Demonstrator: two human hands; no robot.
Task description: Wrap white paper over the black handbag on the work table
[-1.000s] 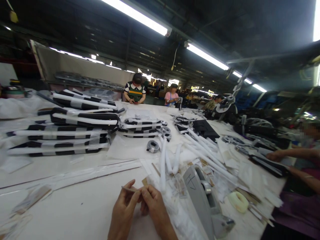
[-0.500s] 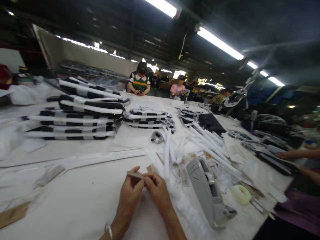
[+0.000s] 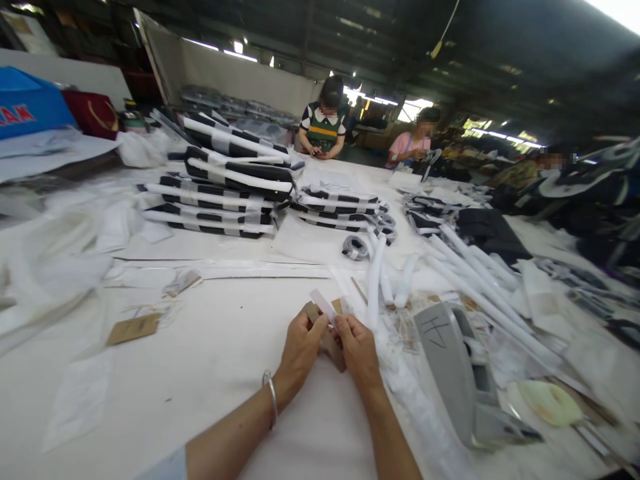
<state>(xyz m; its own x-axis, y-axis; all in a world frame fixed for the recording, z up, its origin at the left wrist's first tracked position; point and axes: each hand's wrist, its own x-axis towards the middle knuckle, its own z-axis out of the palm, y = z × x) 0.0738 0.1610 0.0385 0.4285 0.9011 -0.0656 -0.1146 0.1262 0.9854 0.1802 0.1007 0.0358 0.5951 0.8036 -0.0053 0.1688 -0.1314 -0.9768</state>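
Both my hands meet over the white table (image 3: 210,360), near its front edge. My left hand (image 3: 303,343) and my right hand (image 3: 356,350) are closed in pinches on a small brown card tag (image 3: 330,347); a pale strip (image 3: 321,303) rises from between the fingertips. A silver bangle (image 3: 271,399) circles my left wrist. A grey tape dispenser (image 3: 457,363) stands just right of my right hand. White foam tubes (image 3: 376,283) lie beyond my fingers.
Stacks of black-and-white striped padded pieces (image 3: 220,190) fill the far left. A brown card (image 3: 134,329) and clear bags lie at left. A tape roll (image 3: 550,402) sits at right. Three people work at the table's far end.
My head has tipped down and turned left, so the table shifted right and up in view. My hands stay together; the strip now points upward between my fingers.
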